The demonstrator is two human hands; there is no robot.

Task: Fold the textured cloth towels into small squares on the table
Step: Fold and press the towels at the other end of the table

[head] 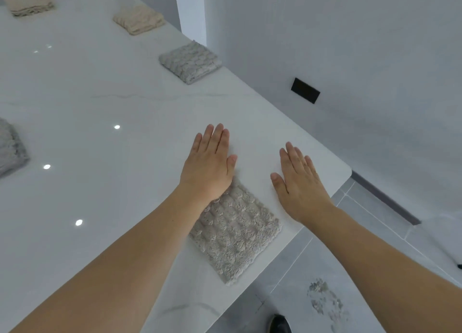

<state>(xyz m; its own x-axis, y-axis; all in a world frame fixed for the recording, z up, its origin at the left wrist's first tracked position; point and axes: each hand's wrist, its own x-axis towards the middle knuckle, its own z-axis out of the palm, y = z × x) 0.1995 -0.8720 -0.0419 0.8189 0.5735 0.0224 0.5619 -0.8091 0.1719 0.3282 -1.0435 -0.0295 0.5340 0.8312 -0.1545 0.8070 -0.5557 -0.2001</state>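
Observation:
A grey textured towel (236,232), folded into a square, lies on the white table (100,132) near its right edge. My left hand (208,164) is flat and open, its wrist over the towel's far corner and its fingers reaching past onto the bare tabletop. Just right of the towel, my right hand (298,182) is also flat and open, near the table's rounded corner. Neither hand holds anything.
Another folded grey towel (190,61) and two folded beige towels (138,19) (28,1) lie along the far edge. A grey towel (10,147) shows at the left border. Grey tiled floor (350,270), a wall and a dark shoe (280,324) lie to the right.

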